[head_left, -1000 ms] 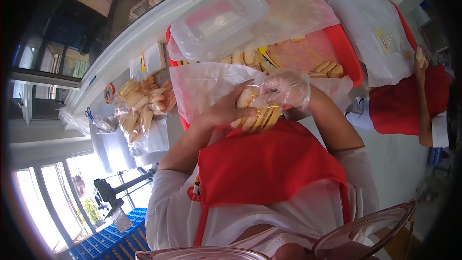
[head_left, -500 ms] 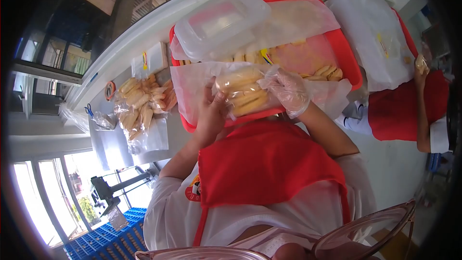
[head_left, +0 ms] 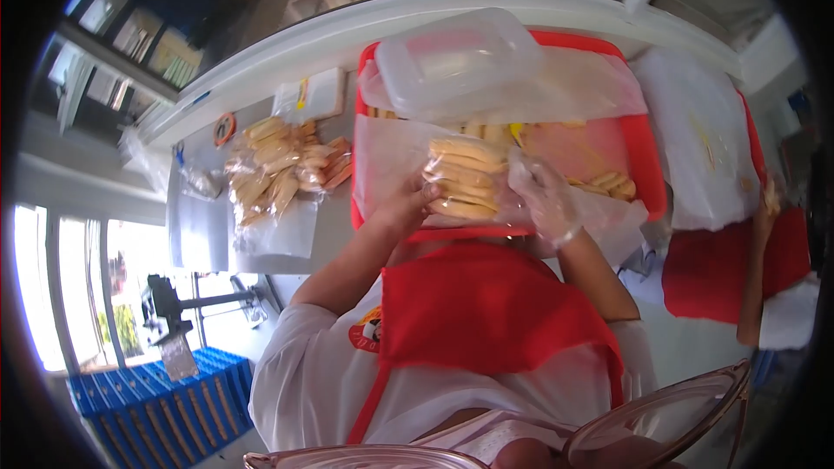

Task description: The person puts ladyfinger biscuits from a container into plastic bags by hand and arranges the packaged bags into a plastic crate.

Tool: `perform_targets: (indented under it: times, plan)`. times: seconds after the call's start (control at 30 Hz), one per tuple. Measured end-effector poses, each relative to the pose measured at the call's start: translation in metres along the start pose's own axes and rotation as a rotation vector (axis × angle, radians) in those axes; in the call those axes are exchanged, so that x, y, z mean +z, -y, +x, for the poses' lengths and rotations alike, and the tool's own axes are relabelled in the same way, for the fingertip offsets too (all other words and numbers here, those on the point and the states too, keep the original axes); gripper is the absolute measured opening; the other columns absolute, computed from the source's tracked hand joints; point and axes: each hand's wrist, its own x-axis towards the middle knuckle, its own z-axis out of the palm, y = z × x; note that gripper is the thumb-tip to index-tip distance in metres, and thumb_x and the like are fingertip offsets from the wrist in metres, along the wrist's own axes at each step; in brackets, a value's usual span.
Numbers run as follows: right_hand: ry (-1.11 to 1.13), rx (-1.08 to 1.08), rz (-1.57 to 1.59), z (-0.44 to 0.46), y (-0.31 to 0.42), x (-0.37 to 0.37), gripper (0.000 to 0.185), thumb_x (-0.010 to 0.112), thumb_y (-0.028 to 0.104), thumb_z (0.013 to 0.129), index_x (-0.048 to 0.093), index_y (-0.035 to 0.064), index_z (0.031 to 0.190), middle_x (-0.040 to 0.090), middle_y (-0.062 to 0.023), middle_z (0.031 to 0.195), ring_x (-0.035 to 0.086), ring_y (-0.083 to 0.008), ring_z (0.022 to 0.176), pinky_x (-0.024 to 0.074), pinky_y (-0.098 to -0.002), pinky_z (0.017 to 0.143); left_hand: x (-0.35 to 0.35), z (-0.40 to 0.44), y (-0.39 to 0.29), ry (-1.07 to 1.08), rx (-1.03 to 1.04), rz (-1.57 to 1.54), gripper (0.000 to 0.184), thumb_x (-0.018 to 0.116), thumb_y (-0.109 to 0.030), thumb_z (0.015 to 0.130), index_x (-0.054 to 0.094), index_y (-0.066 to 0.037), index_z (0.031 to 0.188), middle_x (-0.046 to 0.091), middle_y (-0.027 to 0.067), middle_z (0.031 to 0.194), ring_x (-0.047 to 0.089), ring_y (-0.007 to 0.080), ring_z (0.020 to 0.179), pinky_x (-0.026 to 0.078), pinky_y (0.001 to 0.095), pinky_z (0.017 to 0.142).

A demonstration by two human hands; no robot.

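A clear bag of several long bread pieces [head_left: 466,175] is held over the near side of a red tray [head_left: 645,152]. My left hand [head_left: 412,201], bare, grips the bag's left edge, thumb against the lower pieces. On the other side my right hand [head_left: 546,200], in a clear plastic glove, has its fingers closed on the bag's right end. Translucent paper [head_left: 391,156] lies in the tray beneath the bag. More bread pieces [head_left: 610,184] rest at the tray's right side.
A translucent plastic container [head_left: 456,61] sits across the tray's back. Bagged breads [head_left: 269,165] are piled at the left, near a tape roll [head_left: 224,128] and a stack of bags [head_left: 311,97]. Blue crates [head_left: 165,404] stand lower left. A co-worker's arm [head_left: 757,260] is at the right.
The bagged bread has turned from between my cupped hands to stand level, its pieces stacked in view. My hands have moved apart to its two ends. The camera view has shifted.
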Motion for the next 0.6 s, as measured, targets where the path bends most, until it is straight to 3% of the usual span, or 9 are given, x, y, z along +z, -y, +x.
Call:
perform_targets:
  times: [0.07,0.17,0.23,0.33,0.37,0.43,0.47,0.57,0.6]
  plan:
    - [0.173,0.037,-0.071,-0.009,0.019,0.004,0.016,0.053,0.014,0.085,0.053,-0.0003,0.092,0.054,-0.0076,0.087,0.057,-0.0137,0.076,0.0506,-0.0277,0.063,-0.011,-0.009,-0.012,0.009,0.000,0.096,0.072,0.064,-0.006,0.076,0.022,-0.007,0.135,0.047,0.0117,0.119,0.049,0.0220,0.107,0.045,0.0334,0.087]
    - [0.344,-0.135,-0.085,-0.008,0.010,0.010,0.017,0.054,0.016,0.085,0.053,0.0001,0.092,0.053,-0.0082,0.088,0.056,-0.0136,0.078,0.0486,-0.0249,0.067,0.005,-0.018,-0.022,-0.092,0.065,0.374,0.080,0.069,-0.010,0.072,0.020,-0.009,0.136,0.048,0.0103,0.118,0.050,0.0207,0.107,0.044,0.0322,0.088]
    - [0.262,-0.205,-0.032,-0.003,-0.001,0.010,0.016,0.056,0.015,0.085,0.052,0.0017,0.094,0.053,-0.0083,0.088,0.056,-0.0135,0.079,0.0474,-0.0234,0.067,0.014,-0.020,-0.025,-0.173,0.117,0.418,0.087,0.074,-0.014,0.068,0.019,-0.007,0.136,0.049,0.0082,0.117,0.050,0.0205,0.107,0.043,0.0335,0.090]
    - [0.149,-0.394,0.000,0.009,-0.006,0.005,0.018,0.057,0.014,0.084,0.051,0.0045,0.098,0.053,-0.0077,0.090,0.055,-0.0135,0.079,0.0462,-0.0215,0.066,-0.006,-0.027,-0.035,-0.232,0.271,0.182,0.081,0.070,-0.010,0.071,0.022,-0.011,0.136,0.050,0.0101,0.115,0.051,0.0195,0.104,0.043,0.0322,0.089]
    - [0.108,-0.472,0.001,0.012,-0.005,0.002,0.019,0.058,0.013,0.084,0.050,0.0055,0.099,0.053,-0.0073,0.091,0.055,-0.0135,0.079,0.0459,-0.0210,0.065,-0.025,-0.035,-0.045,-0.314,0.319,0.187,0.073,0.070,-0.012,0.071,0.029,-0.010,0.132,0.051,0.0100,0.114,0.052,0.0197,0.104,0.045,0.0344,0.088]
    - [0.014,-0.434,0.069,0.010,0.006,-0.006,0.021,0.058,0.014,0.084,0.049,0.0065,0.102,0.054,-0.0068,0.093,0.055,-0.0134,0.079,0.0452,-0.0200,0.064,-0.062,-0.060,-0.074,-0.209,0.422,0.155,0.057,0.067,-0.030,0.075,0.040,-0.004,0.119,0.053,0.0110,0.111,0.056,0.0219,0.099,0.049,0.0377,0.083]
    - [-0.037,-0.412,0.100,0.010,0.008,-0.012,0.023,0.059,0.014,0.084,0.048,0.0071,0.103,0.054,-0.0066,0.093,0.055,-0.0134,0.079,0.0449,-0.0195,0.064,-0.083,-0.073,-0.085,-0.238,0.529,0.177,0.061,0.064,-0.038,0.076,0.040,-0.002,0.119,0.054,0.0121,0.108,0.057,0.0232,0.096,0.050,0.0383,0.082]
    - [-0.212,-0.215,0.085,0.017,-0.010,-0.056,0.028,0.060,0.016,0.083,0.047,0.0071,0.105,0.055,-0.0054,0.096,0.054,-0.0128,0.079,0.0449,-0.0197,0.064,-0.154,-0.135,-0.109,-0.320,0.552,0.124,0.061,0.059,-0.036,0.080,0.034,-0.003,0.124,0.051,0.0146,0.113,0.056,0.0263,0.100,0.049,0.0403,0.084]
    - [-0.208,-0.174,0.062,0.015,-0.012,-0.065,0.028,0.061,0.016,0.082,0.047,0.0071,0.105,0.055,-0.0051,0.096,0.055,-0.0125,0.079,0.0452,-0.0199,0.064,-0.182,-0.159,-0.107,-0.450,0.529,0.192,0.066,0.050,-0.045,0.084,0.028,-0.003,0.130,0.046,0.0158,0.122,0.049,0.0299,0.109,0.041,0.0457,0.092]
